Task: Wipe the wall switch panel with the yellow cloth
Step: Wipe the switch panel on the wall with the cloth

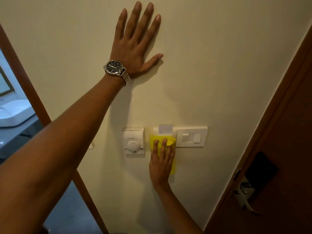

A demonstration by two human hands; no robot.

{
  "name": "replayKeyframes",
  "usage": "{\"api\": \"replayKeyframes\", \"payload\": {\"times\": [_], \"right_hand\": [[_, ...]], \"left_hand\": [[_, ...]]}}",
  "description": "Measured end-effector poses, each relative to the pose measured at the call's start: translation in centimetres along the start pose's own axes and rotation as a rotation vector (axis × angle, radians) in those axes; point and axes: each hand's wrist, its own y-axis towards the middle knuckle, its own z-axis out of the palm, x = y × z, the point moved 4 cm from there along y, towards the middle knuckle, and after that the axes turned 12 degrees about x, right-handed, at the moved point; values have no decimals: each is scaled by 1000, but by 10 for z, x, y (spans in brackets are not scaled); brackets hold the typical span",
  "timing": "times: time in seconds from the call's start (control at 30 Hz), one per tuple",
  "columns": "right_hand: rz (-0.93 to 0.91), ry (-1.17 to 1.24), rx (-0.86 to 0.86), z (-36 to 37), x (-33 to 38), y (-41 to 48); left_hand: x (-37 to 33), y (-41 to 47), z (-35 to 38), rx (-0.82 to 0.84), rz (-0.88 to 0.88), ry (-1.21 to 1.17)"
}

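Note:
A white switch panel (191,137) is mounted low on the cream wall, with two rocker switches on its right part. Its left part holds a key card (165,128) in a slot. My right hand (161,163) presses the yellow cloth (170,141) flat against that left part, below the card, and the cloth hides it. High above, my left hand (135,43) lies flat on the bare wall with fingers spread, holding nothing; a metal watch sits on its wrist.
A white thermostat (134,142) with a round dial hangs just left of the cloth. A brown door with a metal lever handle (245,198) stands at the right. At the left, a wooden door frame (23,78) opens onto a white basin (13,114).

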Motion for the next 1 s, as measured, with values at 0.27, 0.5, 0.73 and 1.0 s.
{"api": "replayKeyframes", "payload": {"times": [0.27,0.5,0.73,1.0], "right_hand": [[-47,-33,9,-9,12,32],[-99,-67,91,4,-19,-7],[-17,66,7,-8,-11,13],[-30,60,60,-17,-16,22]], "left_hand": [[-2,-3,3,-15,0,11],[-1,-2,0,-16,-2,-3],[-1,-3,3,-36,-21,3],[-3,-6,2,-31,-9,-9]]}}
